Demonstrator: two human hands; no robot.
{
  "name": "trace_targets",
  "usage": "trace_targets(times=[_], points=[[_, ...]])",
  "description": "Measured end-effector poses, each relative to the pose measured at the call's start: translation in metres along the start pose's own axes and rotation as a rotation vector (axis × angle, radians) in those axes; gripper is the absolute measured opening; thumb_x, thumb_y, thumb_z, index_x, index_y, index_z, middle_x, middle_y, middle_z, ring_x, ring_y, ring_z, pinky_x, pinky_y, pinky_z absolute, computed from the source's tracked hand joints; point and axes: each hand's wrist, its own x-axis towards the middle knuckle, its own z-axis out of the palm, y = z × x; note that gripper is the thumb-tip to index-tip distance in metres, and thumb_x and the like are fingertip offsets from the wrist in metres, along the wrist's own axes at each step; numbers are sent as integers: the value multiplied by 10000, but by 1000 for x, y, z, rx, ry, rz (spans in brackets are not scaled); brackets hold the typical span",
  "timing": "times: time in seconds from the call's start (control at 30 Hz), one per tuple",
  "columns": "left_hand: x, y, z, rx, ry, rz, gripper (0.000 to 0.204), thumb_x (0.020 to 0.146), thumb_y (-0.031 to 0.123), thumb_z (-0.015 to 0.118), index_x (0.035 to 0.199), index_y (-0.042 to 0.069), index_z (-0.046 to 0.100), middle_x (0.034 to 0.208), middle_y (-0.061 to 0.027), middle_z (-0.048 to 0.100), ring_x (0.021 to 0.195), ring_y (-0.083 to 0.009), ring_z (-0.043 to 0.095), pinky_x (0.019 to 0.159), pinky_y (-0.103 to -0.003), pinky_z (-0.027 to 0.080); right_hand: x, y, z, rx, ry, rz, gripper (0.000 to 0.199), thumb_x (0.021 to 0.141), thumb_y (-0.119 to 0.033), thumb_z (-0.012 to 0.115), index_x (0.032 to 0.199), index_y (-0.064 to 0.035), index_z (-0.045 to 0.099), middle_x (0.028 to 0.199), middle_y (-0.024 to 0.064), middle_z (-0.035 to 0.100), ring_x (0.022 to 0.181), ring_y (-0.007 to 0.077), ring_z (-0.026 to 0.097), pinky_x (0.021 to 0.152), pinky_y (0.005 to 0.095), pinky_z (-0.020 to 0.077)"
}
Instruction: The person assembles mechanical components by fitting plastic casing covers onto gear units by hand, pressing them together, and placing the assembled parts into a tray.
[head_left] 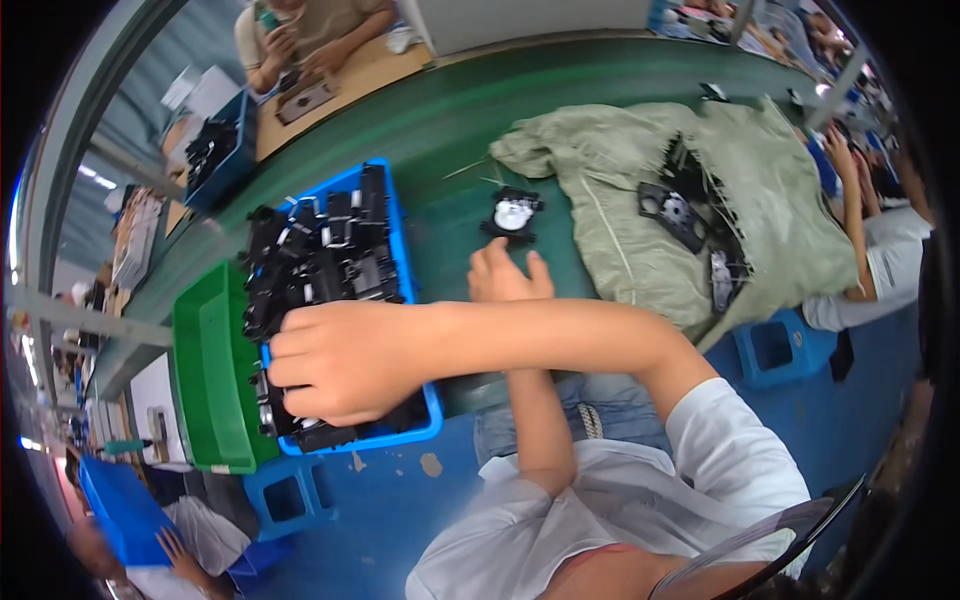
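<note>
My right arm reaches across to the left, over my left forearm. My right hand [345,362] is over the near part of a blue bin [432,415] heaped with black plastic parts [330,235]. Its fingers are curled down, and what they hold, if anything, is hidden. My left hand [508,278] lies low over the green table, thumb and fingers apart, holding nothing. Just beyond its fingertips sits a black part with a white round disc [515,214]; whether they touch I cannot tell.
A green bin [207,385] stands left of the blue one. At right, a torn greenish woven sack [620,210] shows more black parts [672,213] through its opening. Across the bench a person [318,45] works beside another parts bin [222,160]. Blue stools [288,497] stand on the floor.
</note>
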Motion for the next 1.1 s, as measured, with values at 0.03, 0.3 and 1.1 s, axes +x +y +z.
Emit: trace_targets(times=[0.03, 0.3, 1.1], points=[[4, 0, -4, 38, -25, -55, 357, 807, 157, 636, 1130, 9, 605, 1083, -180, 608, 982, -352, 592, 878, -445, 484, -11, -9, -20, 30, 14, 47, 146, 735, -178, 644, 713, -113, 516, 779, 54, 501, 728, 230, 476, 697, 336, 429], [16, -28, 5, 388, 41, -114, 277, 842, 205, 654, 1037, 9, 646, 968, -162, 657, 845, -339, 637, 801, -468, 490, -182, -55, -218, -702, -321, 1113, 281, 753, -73, 652, 1031, -48, 623, 1015, 106, 621, 932, 318, 605, 814, 388, 501], [0, 41, 0, -908, 319, 261, 216, 946, 126, 493, 742, 57, 510, 722, -52, 500, 680, -164, 423, 670, -283, 375, -228, -82, -216, 751, 950, 1129, 678, 825, -265, 615, 1386, 66, 428, 1220, 240, 587, 993, 275, 612, 849, 360, 508]])
